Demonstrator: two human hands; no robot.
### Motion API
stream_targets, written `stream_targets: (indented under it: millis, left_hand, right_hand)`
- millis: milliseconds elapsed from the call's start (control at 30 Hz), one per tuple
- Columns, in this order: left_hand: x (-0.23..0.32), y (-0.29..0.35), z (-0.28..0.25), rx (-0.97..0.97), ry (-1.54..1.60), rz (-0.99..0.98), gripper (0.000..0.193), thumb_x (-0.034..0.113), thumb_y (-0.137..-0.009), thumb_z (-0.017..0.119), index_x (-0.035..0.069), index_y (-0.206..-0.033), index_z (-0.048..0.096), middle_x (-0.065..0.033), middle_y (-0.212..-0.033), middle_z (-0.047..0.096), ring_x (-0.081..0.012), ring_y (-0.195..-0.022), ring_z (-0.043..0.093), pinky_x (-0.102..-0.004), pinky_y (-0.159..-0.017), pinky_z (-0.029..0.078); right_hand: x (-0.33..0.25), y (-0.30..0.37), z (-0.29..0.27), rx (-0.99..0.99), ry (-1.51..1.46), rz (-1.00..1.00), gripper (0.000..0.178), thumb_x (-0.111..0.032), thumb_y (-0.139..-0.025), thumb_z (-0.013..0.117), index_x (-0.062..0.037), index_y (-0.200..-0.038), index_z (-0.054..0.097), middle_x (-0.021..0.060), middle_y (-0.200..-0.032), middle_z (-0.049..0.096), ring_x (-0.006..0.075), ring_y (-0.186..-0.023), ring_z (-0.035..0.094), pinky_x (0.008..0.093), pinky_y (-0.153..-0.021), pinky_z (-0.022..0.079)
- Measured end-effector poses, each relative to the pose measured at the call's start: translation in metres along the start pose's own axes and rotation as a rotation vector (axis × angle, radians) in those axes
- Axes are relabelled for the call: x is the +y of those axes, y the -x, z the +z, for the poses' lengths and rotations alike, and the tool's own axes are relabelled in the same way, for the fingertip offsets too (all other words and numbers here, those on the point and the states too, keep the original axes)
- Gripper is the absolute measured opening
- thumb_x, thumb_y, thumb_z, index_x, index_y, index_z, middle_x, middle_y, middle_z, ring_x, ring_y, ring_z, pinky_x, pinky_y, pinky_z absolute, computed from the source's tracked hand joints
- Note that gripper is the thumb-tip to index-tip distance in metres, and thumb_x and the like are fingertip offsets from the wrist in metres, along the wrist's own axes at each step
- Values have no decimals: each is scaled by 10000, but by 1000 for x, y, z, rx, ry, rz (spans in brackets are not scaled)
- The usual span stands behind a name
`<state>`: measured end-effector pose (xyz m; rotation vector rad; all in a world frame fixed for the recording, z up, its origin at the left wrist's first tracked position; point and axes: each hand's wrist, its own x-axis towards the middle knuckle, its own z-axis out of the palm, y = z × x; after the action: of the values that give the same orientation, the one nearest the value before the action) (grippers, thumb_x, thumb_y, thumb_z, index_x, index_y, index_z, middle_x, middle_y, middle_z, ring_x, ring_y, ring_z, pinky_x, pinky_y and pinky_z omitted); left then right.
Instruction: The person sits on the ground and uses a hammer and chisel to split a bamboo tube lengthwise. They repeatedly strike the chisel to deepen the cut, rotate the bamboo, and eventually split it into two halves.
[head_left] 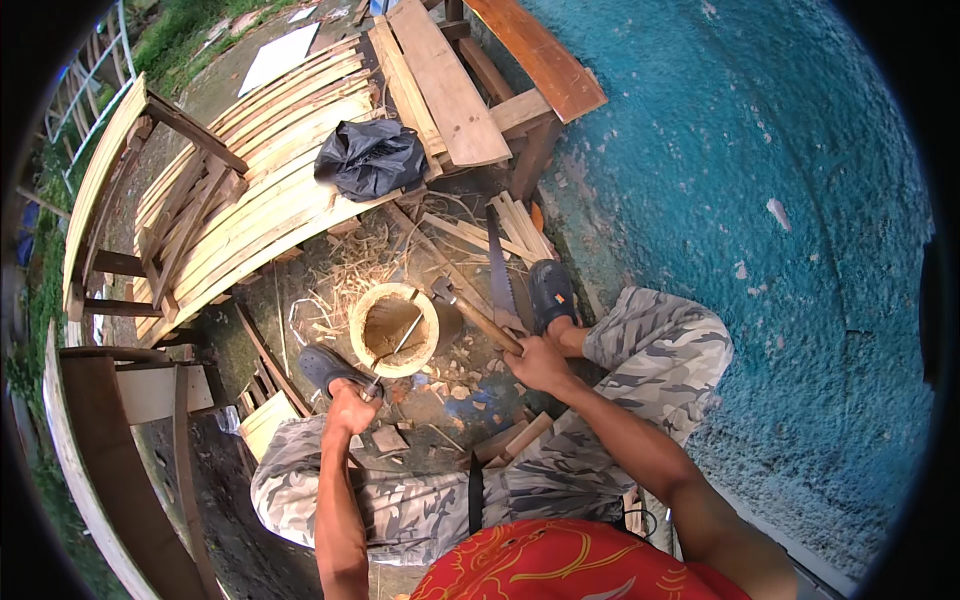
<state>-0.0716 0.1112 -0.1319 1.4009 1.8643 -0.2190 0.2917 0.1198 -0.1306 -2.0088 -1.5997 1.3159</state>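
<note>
My left hand [353,408] is closed round the near end of a slim metal chisel [377,381], whose shaft slants up to a round, hollowed-out piece of pale wood [429,348]. A bright, thin length crosses the wood's hollow; whether it is the chisel's blade I cannot make out. In my right hand [542,363] is the wooden handle of a hammer [484,319]. The hammer's metal head hangs just right of the hollowed wood's rim, apart from the chisel. The hollowed wood stands on the ground between my feet.
Curly shavings [365,258] and chips litter the ground. A handsaw [499,262] lies beside my right shoe. Beyond are a slatted wooden bench [270,215], a black plastic bag [370,158] on it, and planks [445,85]. A rough blue wall [760,250] rises on the right.
</note>
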Motion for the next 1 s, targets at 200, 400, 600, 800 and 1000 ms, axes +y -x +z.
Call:
stream_targets:
  millis: [200,400,600,800,1000]
  left_hand:
    - [1,2,1,1,-81,35,382,297,-805,719,-9,-1034,729,-236,-1184,624,-395,-1112,623,-430,-966,492]
    - [5,3,1,1,-64,-6,358,289,-794,718,-26,-965,723,-267,-1152,635,-393,-1092,637,-437,-959,496]
    - [20,-2,-11,-108,-72,-95,387,282,-783,721,-61,-962,704,-300,-1138,634,-396,-1078,646,-438,-958,494]
    - [12,6,-2,14,-73,31,431,301,-788,726,-84,-981,701,-289,-1141,641,-401,-1018,663,-431,-920,507]
    - [4,-2,1,-15,-36,48,370,292,-791,733,-55,-920,719,-230,-914,690,-347,-842,682,-403,-808,525]
  right_hand:
    - [-58,24,-70,218,-264,-295,245,-223,-918,665,9,-841,686,128,-576,626,290,-519,639,427,-547,475]
    - [-41,17,-25,491,-415,-461,312,-215,-921,681,-3,-708,598,82,-535,538,222,-496,552,402,-519,432]
    - [-18,2,-12,95,-194,-97,360,-265,-934,662,22,-720,629,136,-563,620,245,-511,629,413,-530,471]
    - [-56,24,-54,276,-719,-350,450,-144,-994,633,-93,-587,450,-63,-545,437,35,-507,397,258,-473,309]
    - [-12,-1,14,122,-142,-72,286,-268,-911,645,9,-859,693,154,-662,655,331,-615,648,426,-610,496]
